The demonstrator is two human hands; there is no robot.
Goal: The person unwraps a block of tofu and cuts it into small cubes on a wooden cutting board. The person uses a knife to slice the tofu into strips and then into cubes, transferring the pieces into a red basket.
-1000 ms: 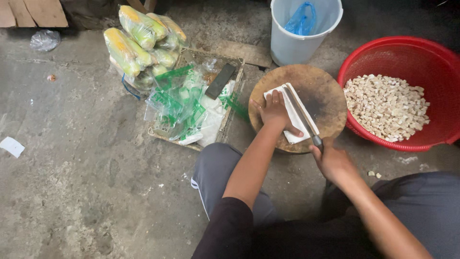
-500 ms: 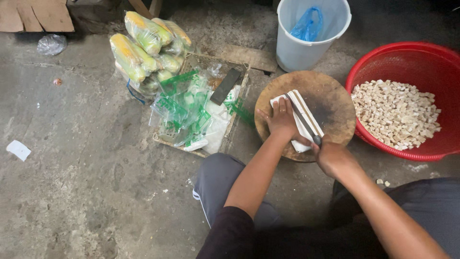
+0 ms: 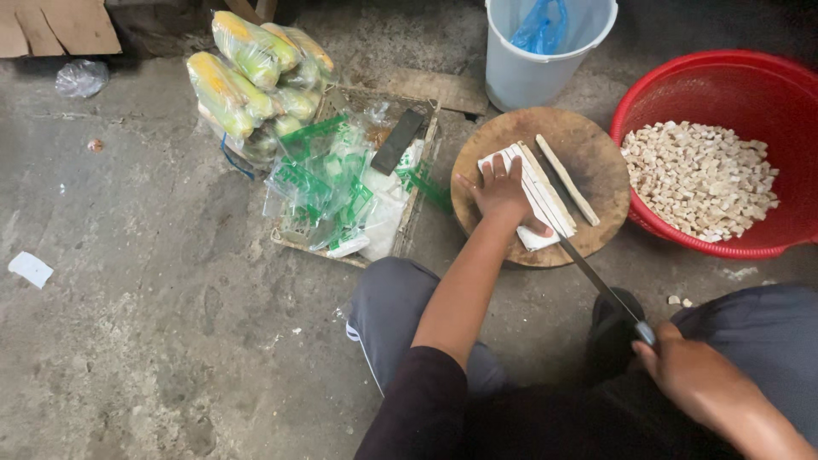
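The left hand point(image 3: 501, 192) is lying spread, palm down, pressing the white block point(image 3: 535, 198) on the round board point(image 3: 588, 153), which is sitting on the floor. The right hand point(image 3: 694, 375) is gripping the knife point(image 3: 588, 268) handle, closed around it, blade tip reaching the block's cut strips. One strip point(image 3: 567, 180) is lying apart beside them. A red basin point(image 3: 767, 77) of cubes is standing just right of the board.

Rough grey concrete floor point(image 3: 153, 324), stained and gritty — dim, flat daylight. Flattened cardboard point(image 3: 55, 25) lies in the top left corner, a crumpled plastic bag point(image 3: 81, 77) just beside it — a white paper scrap point(image 3: 30, 268) at the left edge.
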